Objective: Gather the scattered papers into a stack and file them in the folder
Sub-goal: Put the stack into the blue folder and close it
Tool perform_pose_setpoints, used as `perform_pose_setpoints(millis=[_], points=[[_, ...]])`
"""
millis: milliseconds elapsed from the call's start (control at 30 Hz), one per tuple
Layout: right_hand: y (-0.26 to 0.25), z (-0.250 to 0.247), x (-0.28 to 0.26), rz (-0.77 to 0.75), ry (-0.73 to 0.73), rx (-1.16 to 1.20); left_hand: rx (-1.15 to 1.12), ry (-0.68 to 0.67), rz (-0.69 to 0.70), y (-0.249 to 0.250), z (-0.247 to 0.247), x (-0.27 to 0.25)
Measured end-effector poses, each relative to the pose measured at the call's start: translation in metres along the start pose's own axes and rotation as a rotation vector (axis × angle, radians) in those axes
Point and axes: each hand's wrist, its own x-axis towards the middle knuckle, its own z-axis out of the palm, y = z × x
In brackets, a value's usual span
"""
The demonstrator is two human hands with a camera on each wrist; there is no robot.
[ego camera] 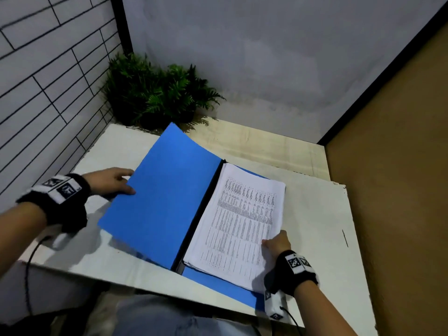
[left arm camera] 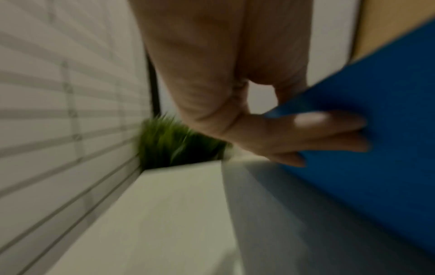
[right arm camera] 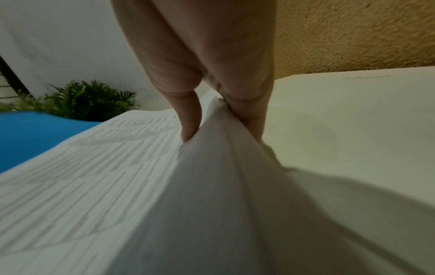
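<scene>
A blue folder (ego camera: 167,190) lies open on the white table (ego camera: 322,226). Its left cover (left arm camera: 376,130) is raised off the table, and my left hand (ego camera: 114,181) grips that cover's outer edge, thumb on top and fingers (left arm camera: 329,143) underneath. On the folder's right half rests a stack of printed papers (ego camera: 242,219). My right hand (ego camera: 276,243) pinches the stack's right edge (right arm camera: 226,141) between thumb and fingers, lifting it slightly.
A green fern plant (ego camera: 157,93) stands at the table's far left corner against the tiled wall (ego camera: 43,76). A tan wall (ego camera: 400,166) borders the table's right side. The table's near edge (ego camera: 145,284) runs just in front of my lap.
</scene>
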Motion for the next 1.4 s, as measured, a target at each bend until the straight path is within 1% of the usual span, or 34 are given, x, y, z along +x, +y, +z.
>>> perform_pose_setpoints(millis=[100,133,167,200,233,267,333,367,400,433,467,500,533,567,600,633,667,733,800,833,867,900,967,1033,1100,1200,1300,1400], points=[[0.004,-0.001,0.0,-0.054,-0.052,0.005,-0.071,-0.356,0.254,0.058,0.021,-0.047],[0.006,-0.001,0.0,-0.061,-0.079,0.018,-0.109,-0.467,0.296,0.068,0.034,-0.05],[0.009,-0.003,-0.002,-0.058,-0.11,0.054,-0.155,-0.545,0.313,0.076,0.05,-0.048],[0.011,-0.004,-0.004,-0.054,-0.135,0.112,-0.178,-0.564,0.298,0.079,0.065,-0.042],[0.013,-0.009,-0.008,-0.034,-0.171,0.216,-0.162,-0.518,0.259,0.079,0.083,-0.03],[0.015,-0.014,-0.013,0.014,-0.223,0.382,-0.104,-0.406,0.203,0.076,0.099,-0.013],[0.022,-0.023,-0.018,0.111,-0.315,0.727,0.141,-0.183,0.09,0.063,0.129,0.021],[0.026,-0.027,-0.02,0.142,-0.354,0.838,0.257,-0.125,0.032,0.053,0.143,0.035],[0.027,-0.029,-0.025,0.143,-0.385,0.907,0.308,-0.119,-0.006,0.042,0.154,0.046],[0.032,-0.026,-0.024,0.113,-0.438,0.921,0.297,-0.154,-0.027,0.033,0.165,0.055],[0.034,-0.022,-0.026,0.093,-0.458,0.933,0.264,-0.177,-0.039,0.027,0.175,0.062],[0.034,-0.014,-0.024,0.084,-0.459,0.915,0.266,-0.169,-0.05,0.025,0.183,0.066],[0.03,-0.009,-0.03,0.08,-0.427,0.877,0.316,-0.144,-0.065,0.025,0.189,0.068],[0.033,0.0,-0.021,0.075,-0.378,0.784,0.379,-0.104,-0.077,0.025,0.192,0.069],[0.054,0.021,0.016,0.073,-0.311,0.707,0.418,-0.079,-0.102,0.027,0.195,0.068],[0.071,0.04,0.045,0.079,-0.304,0.66,0.413,-0.073,-0.117,0.029,0.197,0.068],[0.075,0.048,0.058,0.083,-0.283,0.603,0.395,-0.079,-0.128,0.03,0.197,0.068],[0.057,0.038,0.033,0.098,-0.216,0.474,0.37,-0.087,-0.128,0.029,0.196,0.068],[0.033,0.021,-0.014,0.091,-0.05,0.237,0.365,-0.083,-0.126,0.026,0.197,0.069],[0.032,0.021,-0.018,0.089,0.037,0.186,0.37,-0.071,-0.112,0.026,0.199,0.068],[0.033,0.022,-0.023,0.082,0.089,0.18,0.373,-0.055,-0.101,0.026,0.202,0.066],[0.033,0.024,-0.027,0.083,0.129,0.165,0.379,-0.04,-0.09,0.027,0.205,0.064],[0.034,0.033,-0.028,0.139,0.186,0.078,0.393,-0.011,-0.083,0.03,0.208,0.059],[0.033,0.037,-0.029,0.184,0.184,-0.017,0.411,0.009,-0.085,0.032,0.212,0.057],[0.028,0.038,-0.031,0.196,0.179,-0.001,0.422,0.022,-0.075,0.034,0.217,0.056],[0.029,0.032,-0.024,0.205,0.126,0.065,0.426,0.03,-0.085,0.04,0.225,0.054],[0.037,0.017,-0.015,0.179,0.036,0.042,0.485,0.023,-0.104,0.044,0.228,0.053],[0.044,-0.003,-0.006,0.13,-0.002,0.048,0.477,-0.005,-0.091,0.051,0.235,0.055]])
